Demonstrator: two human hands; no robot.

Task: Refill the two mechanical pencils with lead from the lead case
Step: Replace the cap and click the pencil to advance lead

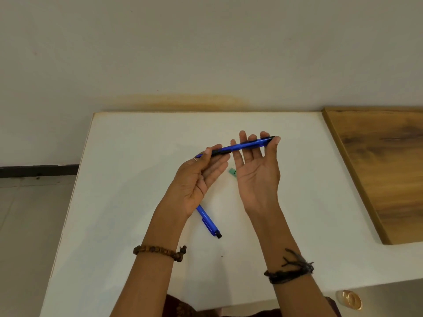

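I hold a slim blue plastic mechanical pencil (238, 146) level above the white desk (137, 179). My left hand (201, 177) pinches its dark grip end between thumb and fingers; my right hand (257, 170), palm up, pinches the other end. A second blue mechanical pencil (209, 223) lies on the desk partly under my left wrist. A small green lead case (232, 171) lies between my hands.

A white table (137, 156) filled the middle; a wooden board (384, 168) lay at three o'clock, a brass knob (350, 299) at five.
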